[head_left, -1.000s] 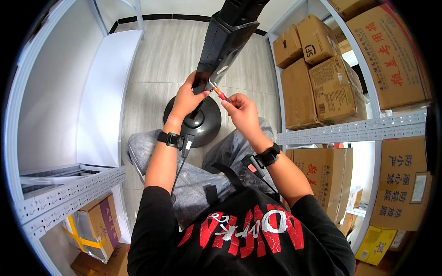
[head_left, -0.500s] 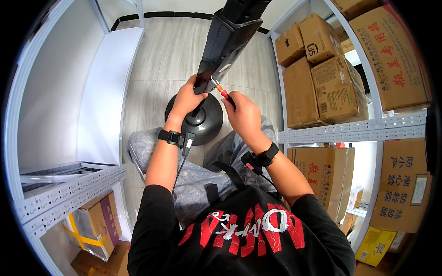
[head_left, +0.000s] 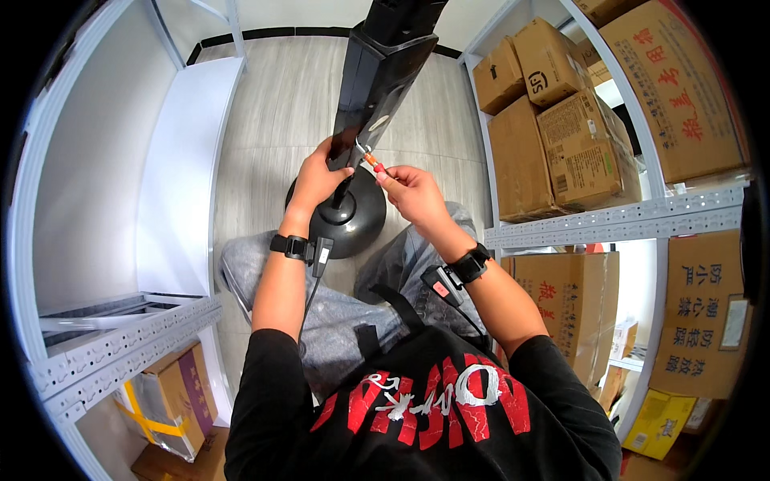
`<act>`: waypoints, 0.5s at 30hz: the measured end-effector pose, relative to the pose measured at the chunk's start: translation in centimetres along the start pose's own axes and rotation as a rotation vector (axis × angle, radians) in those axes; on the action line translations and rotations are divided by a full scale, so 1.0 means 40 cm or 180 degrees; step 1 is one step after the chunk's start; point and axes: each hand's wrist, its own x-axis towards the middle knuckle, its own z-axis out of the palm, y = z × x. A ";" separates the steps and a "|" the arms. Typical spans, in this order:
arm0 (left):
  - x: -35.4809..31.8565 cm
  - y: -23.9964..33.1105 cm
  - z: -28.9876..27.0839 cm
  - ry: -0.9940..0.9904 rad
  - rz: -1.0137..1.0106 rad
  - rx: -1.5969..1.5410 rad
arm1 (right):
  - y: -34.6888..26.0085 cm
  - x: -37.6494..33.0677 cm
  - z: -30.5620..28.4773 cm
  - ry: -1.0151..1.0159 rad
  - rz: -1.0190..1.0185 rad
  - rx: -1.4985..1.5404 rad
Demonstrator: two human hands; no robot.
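A black column point(head_left: 353, 104) rises from a round, glossy black base point(head_left: 353, 224) on the floor in front of my knees. My left hand point(head_left: 316, 178) is wrapped round the column's lower end, thumb on the near side and fingers behind it. Between the thumb and fingers of my right hand point(head_left: 413, 192) is a small hand tool with a red and orange handle point(head_left: 374, 162). Its curved metal end touches or nearly touches the column's right face, just below a pale oval patch point(head_left: 379, 123). The tool's exact kind is unclear.
White metal shelving point(head_left: 188, 152) runs along the left, with a taped carton point(head_left: 172, 401) low down. On the right, another rack point(head_left: 618, 232) holds stacked cardboard boxes point(head_left: 585, 148) and a yellow box point(head_left: 659, 425). Black straps with small devices circle both wrists.
My right hand has turned, its fingers now further along the tool, covering the black part of the handle. The column and both hands sit slightly further left in view.
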 end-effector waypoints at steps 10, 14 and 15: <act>0.005 0.054 -0.076 -0.0342 0.0020 -0.0547 | -0.059 -0.052 0.004 0.0793 -0.1959 -0.2619; 0.007 0.247 -0.097 -0.0185 0.0156 -0.0609 | -0.052 -0.059 0.025 0.0794 -0.2044 -0.2749; 0.012 0.274 -0.088 -0.0153 0.0275 -0.0543 | -0.047 -0.051 0.024 0.0819 -0.2040 -0.2639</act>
